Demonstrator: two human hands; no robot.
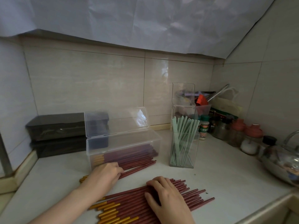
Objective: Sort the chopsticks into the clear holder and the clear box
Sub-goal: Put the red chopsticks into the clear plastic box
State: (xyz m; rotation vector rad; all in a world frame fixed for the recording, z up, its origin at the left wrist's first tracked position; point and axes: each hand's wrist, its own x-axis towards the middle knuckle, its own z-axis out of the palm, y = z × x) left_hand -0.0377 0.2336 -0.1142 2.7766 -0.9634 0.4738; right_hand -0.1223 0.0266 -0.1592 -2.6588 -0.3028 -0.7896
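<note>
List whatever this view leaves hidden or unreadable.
Head view, left hand: its own back hides its grip on the red chopsticks.
Head view, kettle: cut off by the right edge.
Head view, spice jar: label too small to read.
Head view, dark boxes: tinted lids hide contents.

We see a clear plastic box and holder, matt red chopsticks with gold ends, a shiny metal kettle, glossy wall tiles, a smooth pale bench.
</note>
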